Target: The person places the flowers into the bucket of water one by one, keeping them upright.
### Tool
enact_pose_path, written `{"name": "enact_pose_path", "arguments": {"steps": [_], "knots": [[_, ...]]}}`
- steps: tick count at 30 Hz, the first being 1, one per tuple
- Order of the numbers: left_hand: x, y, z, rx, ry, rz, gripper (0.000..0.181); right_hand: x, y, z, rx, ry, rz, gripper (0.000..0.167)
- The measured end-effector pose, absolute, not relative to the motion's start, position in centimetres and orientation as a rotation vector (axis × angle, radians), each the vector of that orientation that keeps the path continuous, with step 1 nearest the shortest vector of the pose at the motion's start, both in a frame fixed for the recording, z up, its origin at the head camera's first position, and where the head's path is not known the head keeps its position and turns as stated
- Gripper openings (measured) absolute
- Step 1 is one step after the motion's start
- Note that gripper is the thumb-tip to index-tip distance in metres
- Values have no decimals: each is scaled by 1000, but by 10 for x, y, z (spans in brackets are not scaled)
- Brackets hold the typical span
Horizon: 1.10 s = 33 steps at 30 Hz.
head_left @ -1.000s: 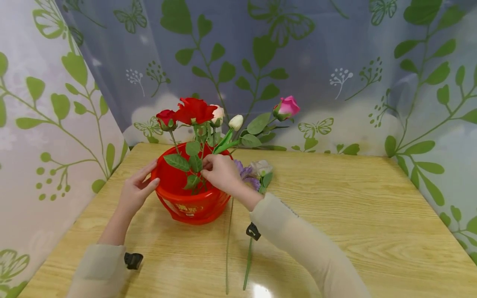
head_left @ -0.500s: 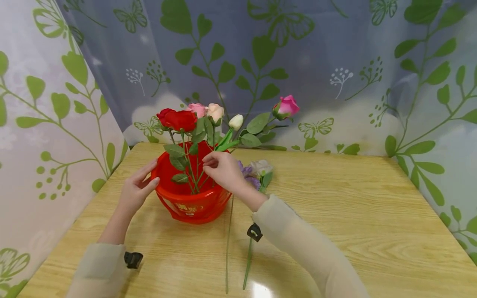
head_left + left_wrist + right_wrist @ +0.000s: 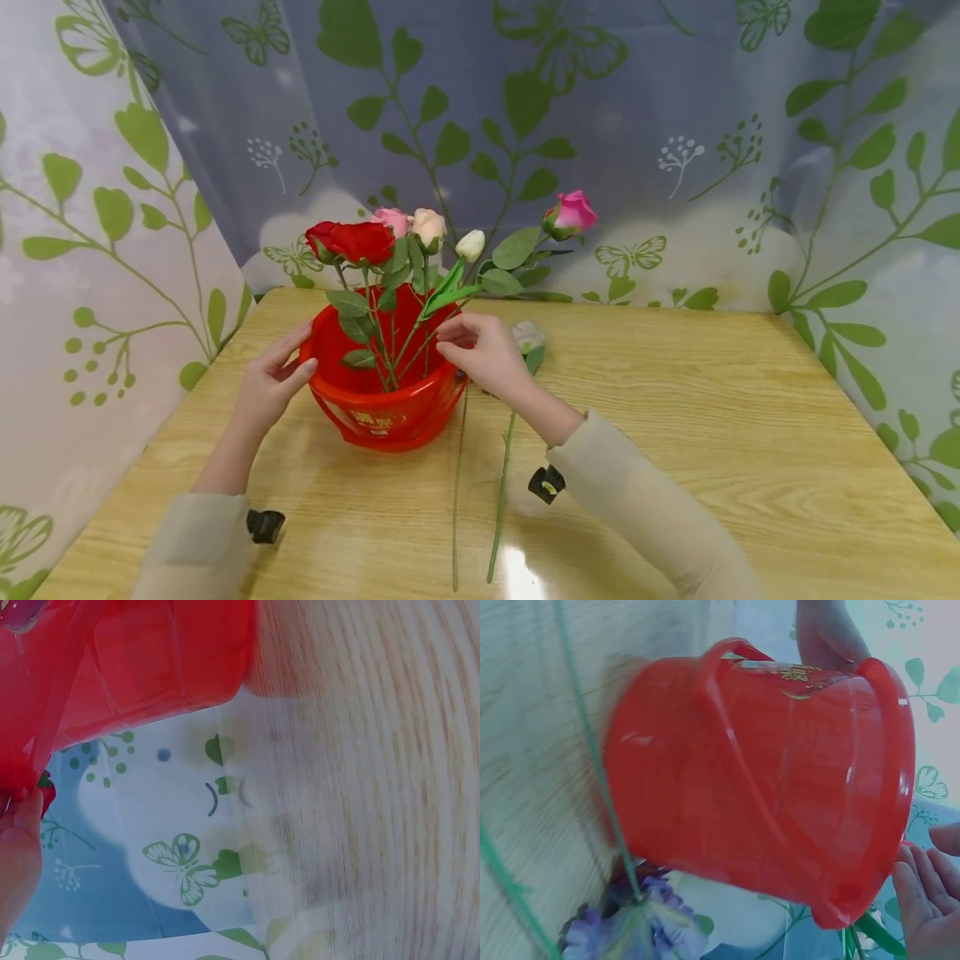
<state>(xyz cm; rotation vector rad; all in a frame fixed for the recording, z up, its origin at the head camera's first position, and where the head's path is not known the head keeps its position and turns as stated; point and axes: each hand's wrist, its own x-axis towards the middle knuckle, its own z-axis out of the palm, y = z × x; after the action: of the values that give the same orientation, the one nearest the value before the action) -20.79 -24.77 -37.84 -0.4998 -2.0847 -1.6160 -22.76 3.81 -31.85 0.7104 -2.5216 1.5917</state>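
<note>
A red bucket (image 3: 420, 421) stands on the table, holding artificial flowers. Among them are a large red flower (image 3: 363, 244), a darker red rose (image 3: 321, 239), a pink bloom (image 3: 392, 220), a cream rose (image 3: 428, 227) and a white tulip (image 3: 471, 246). A magenta rose (image 3: 572, 213) leans out to the right. My left hand (image 3: 266, 387) holds the bucket's left rim, thumb toward the front. My right hand (image 3: 491, 358) hovers at the right rim beside the stems, fingers loosely bent; the right wrist view shows nothing between them.
Right of the bucket a whitish flower (image 3: 527, 335) lies on the wooden table (image 3: 675, 417). Purple flowers (image 3: 667, 904) show beside the bucket in the right wrist view. Two long stems (image 3: 501, 500) reach toward the front edge. A leaf-printed curtain hangs behind.
The large red flower has dropped lower and left, revealing the pink bloom behind. My right hand has let go of its stem and shifted right; my left hand stays on the rim.
</note>
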Motion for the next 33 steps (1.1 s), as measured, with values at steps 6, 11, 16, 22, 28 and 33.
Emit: {"name": "enact_pose_path", "arguments": {"steps": [6,11,16,22,28,33], "knots": [[-208,-247,-379,-524,-2038,-1663,41,-218,56,-325,717,-2449,1602,12],[-208,-248,-378,-507,-2064,-1646,42,-213,70,-333,739,-2431,1618,9],[-207,-247,-377,-483,-2101,-1617,42,-208,84,-344,705,-2496,1624,10],[-207,-247,-378,-476,-2109,-1616,42,-206,97,-369,622,-2624,1561,8],[-208,-247,-378,-476,-2106,-1609,42,-205,104,-394,557,-2702,1644,10],[-207,-246,-377,-477,-2112,-1591,42,-204,107,-411,516,-2741,1691,15]]}}
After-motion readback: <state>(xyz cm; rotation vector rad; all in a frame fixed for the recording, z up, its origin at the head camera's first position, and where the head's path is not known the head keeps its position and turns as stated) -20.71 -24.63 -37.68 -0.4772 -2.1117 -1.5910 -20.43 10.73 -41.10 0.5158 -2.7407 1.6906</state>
